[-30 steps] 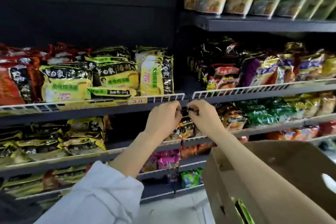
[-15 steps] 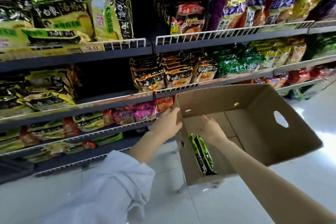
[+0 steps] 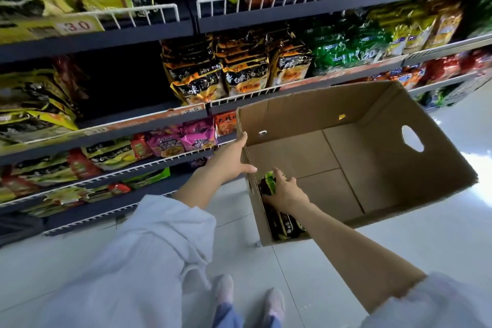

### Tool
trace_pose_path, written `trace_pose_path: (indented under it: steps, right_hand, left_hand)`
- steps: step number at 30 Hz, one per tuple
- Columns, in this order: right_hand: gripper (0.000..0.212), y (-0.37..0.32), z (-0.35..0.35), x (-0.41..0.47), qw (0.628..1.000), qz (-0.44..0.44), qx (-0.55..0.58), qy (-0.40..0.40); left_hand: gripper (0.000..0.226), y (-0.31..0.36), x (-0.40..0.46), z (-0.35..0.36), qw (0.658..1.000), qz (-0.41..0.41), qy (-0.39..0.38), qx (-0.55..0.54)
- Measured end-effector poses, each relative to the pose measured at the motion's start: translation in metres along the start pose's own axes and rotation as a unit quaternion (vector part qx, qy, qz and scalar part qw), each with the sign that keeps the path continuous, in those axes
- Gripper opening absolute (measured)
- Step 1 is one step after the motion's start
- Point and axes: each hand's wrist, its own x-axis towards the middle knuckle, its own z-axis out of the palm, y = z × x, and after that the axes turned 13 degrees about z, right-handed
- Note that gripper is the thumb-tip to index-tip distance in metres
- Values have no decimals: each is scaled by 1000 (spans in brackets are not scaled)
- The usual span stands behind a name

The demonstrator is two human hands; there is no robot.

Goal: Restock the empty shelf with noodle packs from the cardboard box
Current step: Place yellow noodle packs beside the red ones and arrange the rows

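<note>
A brown cardboard box stands open on the floor in front of the shelves. Black and green noodle packs stand on edge against its near left wall. My right hand is inside the box, its fingers closed around the top of one of those packs. My left hand grips the box's left wall at the rim, thumb inside. A dark empty gap shows on the second shelf, between yellow-black packs on the left and orange-black packs on the right.
Wire-fronted shelves full of noodle packs run across the top and left. A price tag hangs on the upper shelf. The floor is white tile. My two shoes stand at the bottom centre. Most of the box floor is bare.
My view has tilted down from the shelves to the box. Both hands came down from the shelf edge; the left took the box wall and the right reached in and closed on a pack.
</note>
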Motion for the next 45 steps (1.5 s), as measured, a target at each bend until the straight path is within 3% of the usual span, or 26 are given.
trace_pose_path:
  steps: [3,9,13,17,21,25,29,32,35,39,42,45]
  right_hand:
    - [82,3,-3,2,1000,22,-8,5]
    - [78,4,-8,9,999,38,24,14]
    - [86,8,-12,11,999,23,40,1]
    - [78,11,-14,7,999,5,45,27]
    - [70,13,-35,-6,993,5,69,98]
    - [84,-3,-87,-32,971,-26,136,194]
    - [93,-43,-146,-76,935,-78,173,300]
    - [95,-78,-178,-109,901,-143,236,336]
    - [82,-113,-202,-136,869,-174,366,282]
    - [71,-161,-220,-141,839,-210,460,203]
    - [80,-206,-228,-137,819,-256,496,134]
    - [99,-255,-234,-137,816,-300,482,103]
  left_hand:
    - [99,-3,-4,-4,1000,-5,-15,17]
    - [93,7,-1,4,998,-10,15,-63]
    - [91,16,2,3,999,-10,13,-47]
    - [88,20,6,2,1000,-21,14,-19]
    - [67,22,10,-6,998,-16,61,8]
    - [53,26,17,-31,996,5,92,19]
    - [55,40,22,-78,990,67,125,-23]
    - [72,51,13,-128,971,114,174,-116]
    - [83,53,1,-182,949,113,219,-198]
    - [94,39,-17,-243,924,115,214,-295]
    - [70,24,-26,-278,910,143,250,-298]
    - [76,3,-31,-312,902,126,317,-263]
